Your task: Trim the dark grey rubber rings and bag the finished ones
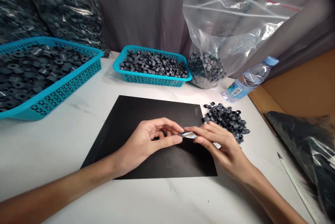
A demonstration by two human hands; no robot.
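From my head camera I see both hands meeting over the right part of the black mat point(131, 112), which lies flat on the white desk point(167, 199). My left hand point(141, 140) pinches one end of a small shiny piece point(190, 135) between thumb and forefinger, its other fingers curled loosely. My right hand point(226, 145) has the other end, thumb below and forefinger on top, so the piece sits held between the two, raised above the mat.

Just beyond my right hand, by the mat's edge, I have a loose pile point(227, 119) of dark grey rings, partly hidden by the fingers. Behind it a bottle point(246, 80) with a blue cap leans in my view. Farther back, a zip bag point(214, 42) with dark rings in its bottom stands just beside the small basket point(154, 79), which is full of similar rings. On my left, the big basket point(65, 87) holds many more dark rings. At my far right I make out a thin pale strip point(295, 185).
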